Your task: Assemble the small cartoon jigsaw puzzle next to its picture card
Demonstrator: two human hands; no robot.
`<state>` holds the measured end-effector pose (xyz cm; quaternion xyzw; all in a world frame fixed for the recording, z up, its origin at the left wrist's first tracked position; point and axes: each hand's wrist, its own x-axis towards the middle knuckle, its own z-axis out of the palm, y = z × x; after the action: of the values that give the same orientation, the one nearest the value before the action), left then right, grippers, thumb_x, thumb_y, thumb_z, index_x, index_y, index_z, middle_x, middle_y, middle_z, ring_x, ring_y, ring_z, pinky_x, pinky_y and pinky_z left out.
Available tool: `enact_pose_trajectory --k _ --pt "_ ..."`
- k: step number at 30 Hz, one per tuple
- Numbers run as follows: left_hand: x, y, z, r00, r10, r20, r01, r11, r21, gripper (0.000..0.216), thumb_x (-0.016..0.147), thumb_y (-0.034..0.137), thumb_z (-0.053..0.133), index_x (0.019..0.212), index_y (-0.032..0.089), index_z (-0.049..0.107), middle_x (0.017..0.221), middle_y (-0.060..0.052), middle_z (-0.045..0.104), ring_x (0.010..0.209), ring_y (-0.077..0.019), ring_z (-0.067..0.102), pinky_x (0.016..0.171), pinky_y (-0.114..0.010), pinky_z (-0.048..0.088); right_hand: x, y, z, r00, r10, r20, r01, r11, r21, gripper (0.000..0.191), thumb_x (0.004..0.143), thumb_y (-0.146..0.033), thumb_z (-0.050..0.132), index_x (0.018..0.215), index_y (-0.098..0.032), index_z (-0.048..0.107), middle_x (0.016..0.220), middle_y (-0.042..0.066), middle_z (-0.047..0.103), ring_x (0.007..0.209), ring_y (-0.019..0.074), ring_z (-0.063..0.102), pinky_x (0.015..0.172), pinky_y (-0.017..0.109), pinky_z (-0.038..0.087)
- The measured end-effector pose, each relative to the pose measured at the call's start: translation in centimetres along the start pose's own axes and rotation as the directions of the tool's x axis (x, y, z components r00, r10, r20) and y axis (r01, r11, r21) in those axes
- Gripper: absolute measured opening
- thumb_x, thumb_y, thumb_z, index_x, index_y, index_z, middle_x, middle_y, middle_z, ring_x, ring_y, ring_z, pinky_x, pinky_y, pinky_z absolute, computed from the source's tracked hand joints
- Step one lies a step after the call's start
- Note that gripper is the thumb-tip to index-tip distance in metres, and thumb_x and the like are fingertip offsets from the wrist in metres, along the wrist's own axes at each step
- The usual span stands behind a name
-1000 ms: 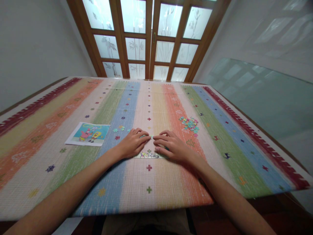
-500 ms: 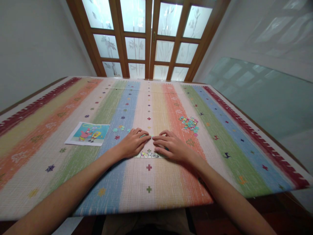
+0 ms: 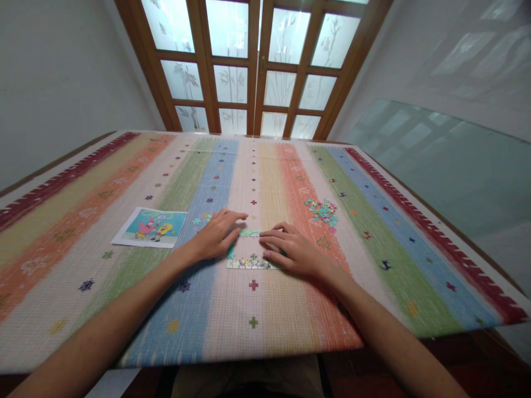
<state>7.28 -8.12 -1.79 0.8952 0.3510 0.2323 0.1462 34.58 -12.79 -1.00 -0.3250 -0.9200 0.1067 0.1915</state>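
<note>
A partly joined jigsaw puzzle lies flat in front of me. Its joined border pieces surround a bare patch of cloth, and my right hand hides the right side. My left hand is over the upper left corner, thumb and fingers apart with nothing between them. The fingers of my right hand stretch out over the right side, tips at the top row. A few loose puzzle pieces lie just beyond my left hand, partly covered by it. Further right rests a pile of puzzle pieces.
A printed picture of cartoon figures lies left of my left hand. The striped tablecloth covers the table, whose near edge is close to me. Beyond the far edge stand wooden doors with frosted panes.
My left hand has drawn back up and left from the puzzle's top row, its fingers spreading. More of the top and left border now shows. My right hand has stayed nearly still.
</note>
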Motion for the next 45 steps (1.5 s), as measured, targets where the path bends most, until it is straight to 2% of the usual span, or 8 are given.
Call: enact_pose_trajectory --k 6,10,14,19,28,32,36,45 --pt "-0.8 -4.9 -4.0 0.982 -0.162 -0.097 0.175 0.973 0.148 0.036 0.091 0.019 0.047 0.122 0.023 0.064 0.126 -0.008 0.069 0.12 -0.0294 0.058 0.106 -0.048 0.043 0.0 -0.1 -0.1 0.993 0.115 0.019 -0.116 0.989 0.095 0.029 0.101 -0.031 0.059 0.127 -0.02 0.065 0.118 0.01 0.072 0.112 0.0283 0.057 0.098 0.046 0.05" --pt "-1.7 -7.7 -5.7 0.976 -0.219 -0.013 0.217 0.956 0.199 0.04 0.077 0.023 0.055 0.114 0.022 0.069 0.124 -0.007 0.069 0.117 -0.0298 0.06 0.108 -0.048 0.042 -0.2 0.1 0.1 0.989 0.145 0.021 -0.146 0.98 0.133 0.038 0.1 -0.031 0.061 0.136 -0.021 0.06 0.124 0.012 0.069 0.117 0.0292 0.056 0.1 0.048 0.051" --pt "-2.1 -8.3 -5.9 0.975 -0.207 0.078 0.189 0.963 0.191 0.035 0.078 0.035 0.057 0.105 0.02 0.073 0.12 -0.009 0.069 0.113 -0.0302 0.061 0.108 -0.048 0.042 -0.3 0.4 0.5 0.99 0.14 -0.006 -0.138 0.978 0.155 0.045 0.1 -0.031 0.061 0.143 -0.023 0.053 0.127 0.012 0.068 0.115 0.0298 0.058 0.099 0.05 0.052" --pt "-2.0 -7.9 -5.3 0.978 -0.195 0.073 0.179 0.968 0.176 0.034 0.085 0.044 0.054 0.101 0.021 0.073 0.116 -0.01 0.069 0.111 -0.0292 0.061 0.106 -0.047 0.042 -0.4 0.6 0.6 0.989 0.139 -0.044 -0.133 0.984 0.119 0.054 0.099 -0.03 0.061 0.15 -0.024 0.045 0.125 0.013 0.069 0.116 0.0311 0.059 0.098 0.051 0.053" --pt "-1.5 -6.8 -5.3 0.968 -0.25 0.011 0.247 0.963 0.103 0.029 0.084 0.046 0.059 0.095 0.02 0.067 0.104 -0.009 0.072 0.1 -0.0265 0.063 0.096 -0.042 0.048 -0.7 2.2 0.2 0.923 0.246 -0.296 -0.205 0.965 0.162 0.035 0.098 -0.027 0.056 0.133 -0.023 0.059 0.125 0.015 0.068 0.116 0.0322 0.061 0.101 0.054 0.049" --pt "-1.3 -5.7 -5.0 0.952 -0.306 0.002 0.306 0.951 -0.037 0.026 0.088 0.043 0.057 0.092 0.019 0.067 0.092 -0.005 0.073 0.083 -0.021 0.064 0.081 -0.036 0.051 -0.8 2.5 0.3 0.923 0.251 -0.291 -0.225 0.967 0.121 0.035 0.097 -0.026 0.055 0.132 -0.023 0.061 0.12 0.014 0.069 0.113 0.0325 0.061 0.097 0.053 0.049" --pt "-0.8 -3.8 -3.8 0.96 -0.279 -0.013 0.273 0.949 -0.158 0.024 0.09 0.041 0.058 0.093 0.02 0.069 0.085 -0.005 0.074 0.071 -0.0179 0.061 0.071 -0.033 0.05 -0.5 2.1 0.4 0.932 0.221 -0.287 -0.191 0.973 0.128 0.028 0.098 -0.027 0.056 0.124 -0.023 0.065 0.115 0.013 0.071 0.109 0.0308 0.061 0.095 0.051 0.049" --pt "-0.2 1.2 0.7 0.994 -0.104 -0.029 0.092 0.96 -0.263 0.017 0.094 0.036 0.063 0.093 0.022 0.073 0.087 -0.004 0.073 0.079 -0.0188 0.064 0.075 -0.036 0.053 -0.2 1.2 0.8 0.964 0.133 -0.232 -0.119 0.99 0.073 0.025 0.102 -0.028 0.053 0.119 -0.02 0.07 0.115 0.012 0.072 0.109 0.0282 0.059 0.097 0.049 0.047"
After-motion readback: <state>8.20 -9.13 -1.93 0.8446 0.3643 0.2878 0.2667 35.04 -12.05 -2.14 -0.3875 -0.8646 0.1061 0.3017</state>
